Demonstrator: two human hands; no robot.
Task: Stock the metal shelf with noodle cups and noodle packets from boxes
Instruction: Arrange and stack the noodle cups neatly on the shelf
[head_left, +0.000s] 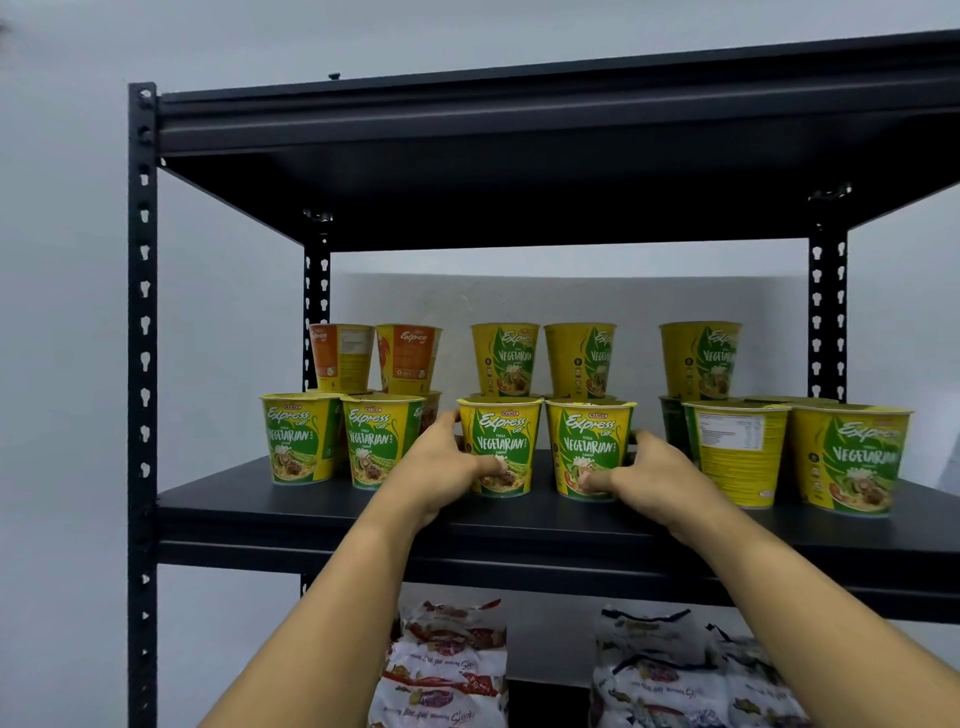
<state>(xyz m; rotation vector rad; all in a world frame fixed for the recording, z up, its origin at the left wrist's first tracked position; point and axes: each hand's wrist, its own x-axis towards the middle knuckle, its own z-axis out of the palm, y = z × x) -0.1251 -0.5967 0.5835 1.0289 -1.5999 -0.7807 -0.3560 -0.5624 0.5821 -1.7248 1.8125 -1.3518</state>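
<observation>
I record the left cup (501, 441) and right cup (592, 441) standing side by side at the front middle of the metal shelf (311, 499). My left hand (441, 467) grips the first and my right hand (660, 473) the second, fingers hidden behind them. The rear cups (504, 358) are partly blocked, and the noodle packets (447, 654) below run off frame.

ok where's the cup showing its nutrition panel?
Head view: that noodle cup stands front-right on the shelf, between the right hand and the rightmost Vegetarian cup.
</observation>
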